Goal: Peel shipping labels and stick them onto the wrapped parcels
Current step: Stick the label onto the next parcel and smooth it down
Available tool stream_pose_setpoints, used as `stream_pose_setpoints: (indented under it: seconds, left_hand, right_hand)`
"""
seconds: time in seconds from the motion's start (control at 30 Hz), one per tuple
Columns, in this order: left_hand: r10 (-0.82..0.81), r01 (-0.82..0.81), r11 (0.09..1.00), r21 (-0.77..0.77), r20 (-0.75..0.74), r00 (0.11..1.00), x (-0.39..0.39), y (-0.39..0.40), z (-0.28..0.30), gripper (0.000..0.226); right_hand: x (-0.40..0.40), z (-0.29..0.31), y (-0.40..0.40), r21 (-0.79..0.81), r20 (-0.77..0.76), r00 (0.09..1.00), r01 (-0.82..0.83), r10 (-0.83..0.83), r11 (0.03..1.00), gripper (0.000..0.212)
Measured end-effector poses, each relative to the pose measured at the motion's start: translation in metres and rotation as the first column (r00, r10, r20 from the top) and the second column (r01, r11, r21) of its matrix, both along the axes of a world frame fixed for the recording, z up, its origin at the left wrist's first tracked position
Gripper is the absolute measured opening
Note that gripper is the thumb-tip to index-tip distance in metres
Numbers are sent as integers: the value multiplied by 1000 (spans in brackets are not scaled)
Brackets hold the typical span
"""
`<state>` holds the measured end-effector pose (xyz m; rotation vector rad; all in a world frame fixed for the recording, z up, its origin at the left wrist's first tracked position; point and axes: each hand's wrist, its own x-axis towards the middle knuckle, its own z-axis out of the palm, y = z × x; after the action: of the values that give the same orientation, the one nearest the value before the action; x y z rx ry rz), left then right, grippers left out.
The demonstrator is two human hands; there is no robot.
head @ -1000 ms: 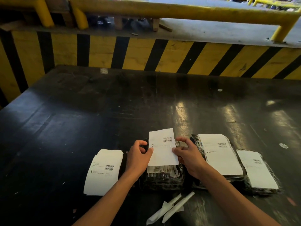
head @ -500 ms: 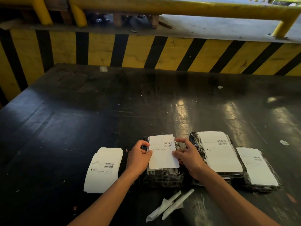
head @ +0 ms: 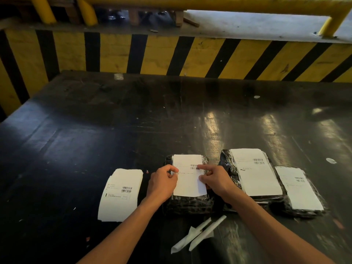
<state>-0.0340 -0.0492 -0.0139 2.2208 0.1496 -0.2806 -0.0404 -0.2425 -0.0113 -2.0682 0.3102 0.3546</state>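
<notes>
No text is legible. Barcodes and blurred print lines appear on the label stack [head: 122, 193], the centre parcel's label [head: 188, 176], the middle parcel's label [head: 255, 172] and the right parcel's label [head: 299, 187].

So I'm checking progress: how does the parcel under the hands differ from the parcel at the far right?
The middle parcel has both hands on its label: the left hand pinches the left edge and the right hand presses it. The far-right parcel lies untouched. The middle parcel lies square to the table edge; the far-right one lies turned at an angle. Both are dark, wrapped, with a white barcode label on top.
</notes>
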Motion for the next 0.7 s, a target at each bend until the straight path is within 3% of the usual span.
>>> stream_pose_setpoints:
  seconds: [0.27,0.53,0.63,0.7]
  left_hand:
    - [-78,79,996,48,-25,997,-1,3,-1,23]
    - [-259,264,950,168,-51,964,-13,8,2,50]
    - [-330,329,886,326,-55,942,-19,12,2,57]
    - [-349,323,851,415,-13,937,-20,13,3,53]
  right_hand:
    - [-3,11,5,-233,0,986,-165,169,959,58]
    - [-25,21,2,-427,-110,950,-310,291,850,78]
    - [-30,24,-4,-471,-186,917,-398,352,787,71]
    - [-29,26,0,-518,-137,919,-384,369,764,59]
